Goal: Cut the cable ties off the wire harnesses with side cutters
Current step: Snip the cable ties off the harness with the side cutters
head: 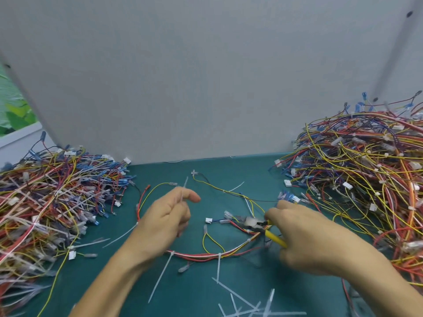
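One view, your head camera: wide-angle, facing forward and down, close over the bench (229, 170), grey panel (206, 76) behind filling the upper half.

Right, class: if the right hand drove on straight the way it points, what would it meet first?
The right hand, gripping yellow-handled side cutters, points leftward; first in line is probably the white plastic connector at the cutter tips, though depth is unclear.

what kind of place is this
Probably a wire-harness rework bench in a factory: heaps of multicoloured wire harnesses on a teal bench mat, cut white plastic cable ties strewn about, yellow-handled side cutters in the right hand; the left hand pinches another tie.
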